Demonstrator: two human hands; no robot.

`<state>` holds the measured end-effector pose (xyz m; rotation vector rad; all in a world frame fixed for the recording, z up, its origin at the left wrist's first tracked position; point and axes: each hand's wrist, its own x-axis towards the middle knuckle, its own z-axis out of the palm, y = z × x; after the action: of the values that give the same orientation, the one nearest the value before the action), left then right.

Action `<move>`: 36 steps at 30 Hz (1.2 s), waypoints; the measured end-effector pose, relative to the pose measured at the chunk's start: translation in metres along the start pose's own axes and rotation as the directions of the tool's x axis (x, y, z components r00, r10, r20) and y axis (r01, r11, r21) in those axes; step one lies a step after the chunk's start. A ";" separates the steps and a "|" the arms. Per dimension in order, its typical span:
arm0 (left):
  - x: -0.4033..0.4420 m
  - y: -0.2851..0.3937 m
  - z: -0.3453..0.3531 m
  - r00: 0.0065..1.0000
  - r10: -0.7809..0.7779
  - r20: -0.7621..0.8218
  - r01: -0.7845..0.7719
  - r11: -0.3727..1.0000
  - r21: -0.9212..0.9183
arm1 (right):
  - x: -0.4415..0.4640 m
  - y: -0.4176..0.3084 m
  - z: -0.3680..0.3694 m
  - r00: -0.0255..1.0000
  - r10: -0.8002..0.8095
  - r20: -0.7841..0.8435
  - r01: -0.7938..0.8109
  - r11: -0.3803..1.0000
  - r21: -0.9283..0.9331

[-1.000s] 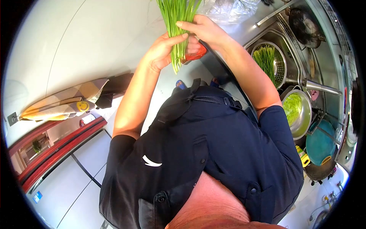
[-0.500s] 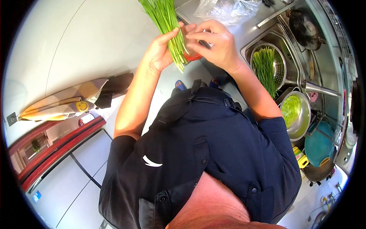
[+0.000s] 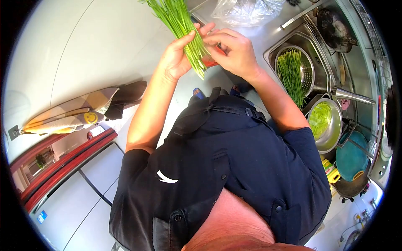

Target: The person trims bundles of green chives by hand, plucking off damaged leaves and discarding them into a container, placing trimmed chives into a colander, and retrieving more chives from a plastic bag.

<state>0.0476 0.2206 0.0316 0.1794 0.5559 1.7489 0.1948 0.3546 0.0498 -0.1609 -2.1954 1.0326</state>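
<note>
A bundle of long green stalks [image 3: 178, 21] slants across the top of the view, its pale ends pointing down to the right. My left hand [image 3: 178, 54] is wrapped round its lower part, thumb on top. Beside those ends, my right hand [image 3: 234, 52] has its thumb and fingers drawn together in a pinch; whatever is between the fingertips is too small to make out. Something red [image 3: 210, 63] shows below and behind the hands, mostly hidden.
To the right, a sink [image 3: 320, 62] holds a metal colander [image 3: 308, 73] with more green stalks [image 3: 290, 75]. Nearer is a metal pan [image 3: 334, 136] with pale green pieces [image 3: 319, 120]. A clear plastic bag [image 3: 249, 11] lies on the counter. Cloths [image 3: 75, 111] hang at left.
The bundle has swung to the left at its leafy end. My right hand has let go of the bundle and come to its lower ends, fingers pinched.
</note>
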 end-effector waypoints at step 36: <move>-0.001 0.000 -0.002 0.994 0.100 0.038 -0.102 0.994 0.032 | -0.006 0.020 -0.003 0.990 0.089 -0.111 -0.099 0.991 -0.089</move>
<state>0.0466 0.2193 0.0296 0.2668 0.5579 1.8314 0.1980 0.3679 0.0340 -0.3582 -2.1574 0.9494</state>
